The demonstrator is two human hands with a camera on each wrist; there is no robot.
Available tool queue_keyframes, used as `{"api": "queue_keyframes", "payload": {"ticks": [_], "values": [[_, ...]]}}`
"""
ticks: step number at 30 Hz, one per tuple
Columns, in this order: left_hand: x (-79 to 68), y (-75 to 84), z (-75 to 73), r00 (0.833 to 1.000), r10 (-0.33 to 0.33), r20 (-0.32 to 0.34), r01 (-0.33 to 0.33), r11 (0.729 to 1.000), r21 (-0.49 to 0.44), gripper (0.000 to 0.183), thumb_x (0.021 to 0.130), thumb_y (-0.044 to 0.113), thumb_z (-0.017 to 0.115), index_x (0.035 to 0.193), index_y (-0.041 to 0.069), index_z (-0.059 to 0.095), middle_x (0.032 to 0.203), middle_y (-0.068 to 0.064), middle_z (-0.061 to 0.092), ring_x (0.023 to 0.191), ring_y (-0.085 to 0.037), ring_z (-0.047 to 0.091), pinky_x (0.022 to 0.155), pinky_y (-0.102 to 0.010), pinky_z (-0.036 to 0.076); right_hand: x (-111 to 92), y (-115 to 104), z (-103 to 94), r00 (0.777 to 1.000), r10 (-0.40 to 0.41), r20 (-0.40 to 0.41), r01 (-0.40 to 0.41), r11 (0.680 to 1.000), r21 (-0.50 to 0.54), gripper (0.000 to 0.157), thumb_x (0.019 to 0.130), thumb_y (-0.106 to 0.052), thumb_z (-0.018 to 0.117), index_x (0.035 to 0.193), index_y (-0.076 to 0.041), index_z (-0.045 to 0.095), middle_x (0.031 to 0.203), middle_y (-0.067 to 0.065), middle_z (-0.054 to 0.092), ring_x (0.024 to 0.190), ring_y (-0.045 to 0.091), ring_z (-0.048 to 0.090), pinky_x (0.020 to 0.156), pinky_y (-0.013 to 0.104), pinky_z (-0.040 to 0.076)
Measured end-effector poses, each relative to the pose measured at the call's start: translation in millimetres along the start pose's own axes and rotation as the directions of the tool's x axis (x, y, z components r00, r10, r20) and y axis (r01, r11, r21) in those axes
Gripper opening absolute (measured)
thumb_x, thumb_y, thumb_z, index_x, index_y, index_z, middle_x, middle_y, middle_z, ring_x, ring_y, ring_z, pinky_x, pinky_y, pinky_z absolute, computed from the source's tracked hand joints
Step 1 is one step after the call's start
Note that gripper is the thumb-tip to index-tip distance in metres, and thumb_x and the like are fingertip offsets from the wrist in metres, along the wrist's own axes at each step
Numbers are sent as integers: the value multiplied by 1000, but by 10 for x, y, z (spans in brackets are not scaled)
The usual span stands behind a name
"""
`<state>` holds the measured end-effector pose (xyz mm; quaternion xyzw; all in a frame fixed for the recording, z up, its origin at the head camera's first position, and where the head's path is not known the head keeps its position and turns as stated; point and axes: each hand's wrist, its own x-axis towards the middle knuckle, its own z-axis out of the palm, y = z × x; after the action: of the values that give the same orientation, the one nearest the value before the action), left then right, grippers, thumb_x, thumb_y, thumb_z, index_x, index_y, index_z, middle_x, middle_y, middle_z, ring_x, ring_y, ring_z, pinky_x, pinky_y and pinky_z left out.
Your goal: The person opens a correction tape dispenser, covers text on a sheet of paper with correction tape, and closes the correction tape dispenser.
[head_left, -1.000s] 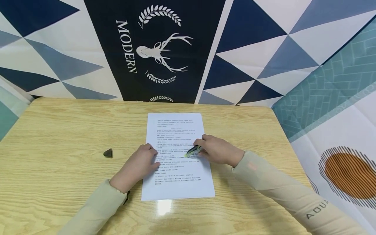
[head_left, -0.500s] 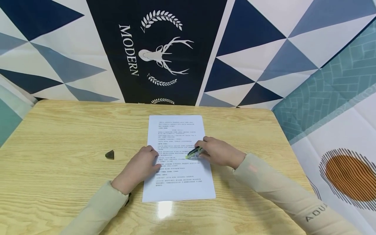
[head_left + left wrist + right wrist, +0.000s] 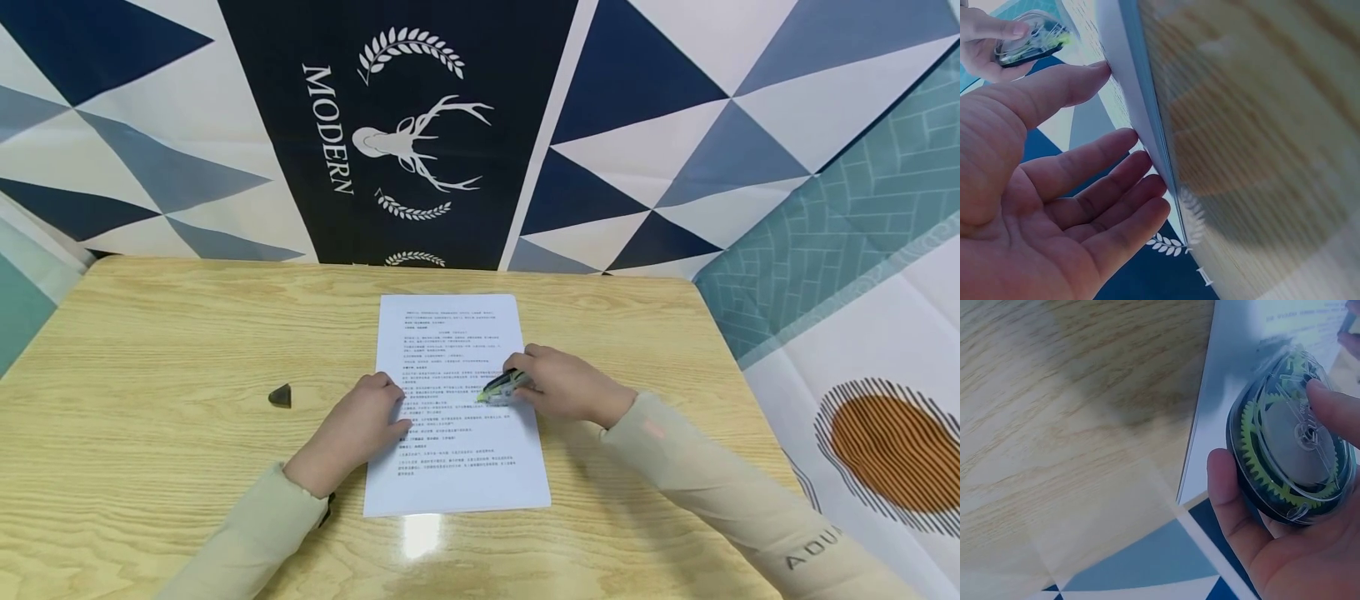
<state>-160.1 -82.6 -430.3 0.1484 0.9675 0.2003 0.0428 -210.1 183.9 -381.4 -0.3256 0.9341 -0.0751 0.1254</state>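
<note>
A stack of printed paper sheets [image 3: 457, 493] lies on the wooden table. My right hand [image 3: 567, 383] holds a clear-bodied correction tape [image 3: 1300, 447] with a green gear inside, thumb on one face and fingers on the other. Its green tip meets the top sheet partway down the text, right of the middle. On the stack's left side, my left hand [image 3: 354, 433] rests with its fingertips on the page; the left wrist view shows the loosely extended fingers [image 3: 1125, 228] at the paper edge.
A small dark cap-like piece [image 3: 281, 396] lies on the table [image 3: 172, 367] left of the paper. Behind the table's far edge hangs a patterned cloth [image 3: 630, 108]. Something small and dark shows beside the left cuff [image 3: 303, 500].
My right hand has slid slightly right with the correction tape, its tip still at the page. My left hand keeps its place on the paper. The head view has shifted a little.
</note>
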Motion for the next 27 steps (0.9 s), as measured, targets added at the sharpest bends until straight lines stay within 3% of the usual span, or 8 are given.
{"api": "queue_keyframes", "payload": {"ticks": [17, 27], "values": [[-87, -48, -106, 1000, 0, -25, 0, 1000, 10, 36, 78, 20, 72, 104, -4, 66, 94, -11, 62, 88, -24, 56, 80, -37, 50, -165, 48, -93, 997, 46, -65, -37, 991, 126, 30, 89, -22, 63, 118, -12, 60, 100, 1, 59, 74, 9, 49, 67, 24, 41], [-207, -187, -218, 998, 6, -67, -6, 1000, 0, 33, 78, 19, 73, 102, -2, 67, 94, -9, 64, 87, -23, 58, 78, -38, 50, -210, -14, -55, 995, 10, -101, 9, 984, 178, 29, 89, -23, 64, 116, -13, 59, 102, 0, 60, 77, 7, 51, 70, 24, 45]]}}
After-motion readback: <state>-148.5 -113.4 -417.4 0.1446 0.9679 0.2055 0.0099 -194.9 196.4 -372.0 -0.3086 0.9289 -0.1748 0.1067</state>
